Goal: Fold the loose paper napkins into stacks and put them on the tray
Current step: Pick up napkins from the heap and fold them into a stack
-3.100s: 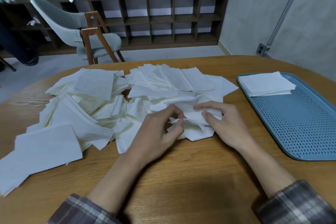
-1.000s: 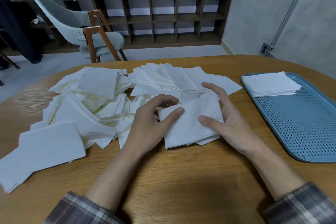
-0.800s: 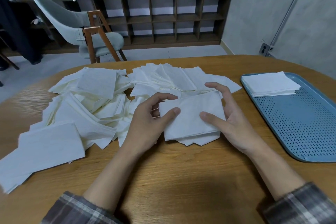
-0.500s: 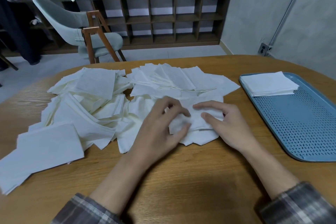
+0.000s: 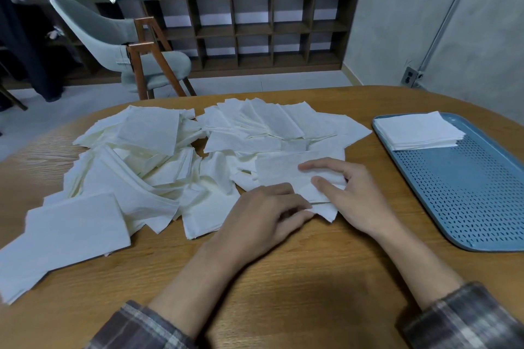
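Wood-grain bench (image 5: 283, 278), shelving (image 5: 255, 31) beyond the grips. Left grip (image 5: 269, 215) pinches the near corner of one napkin (image 5: 280, 170) — right grip (image 5: 351, 198), spread, presses it; to their right, one tray (image 5: 467, 193), one stack (image 5: 416, 130).

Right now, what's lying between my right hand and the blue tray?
Nothing: in the head view, only bare wooden table shows between the right hand and the tray.

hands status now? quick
Left hand: pinches the napkin at its near edge.
Right hand: open, fingers flat on the napkin.
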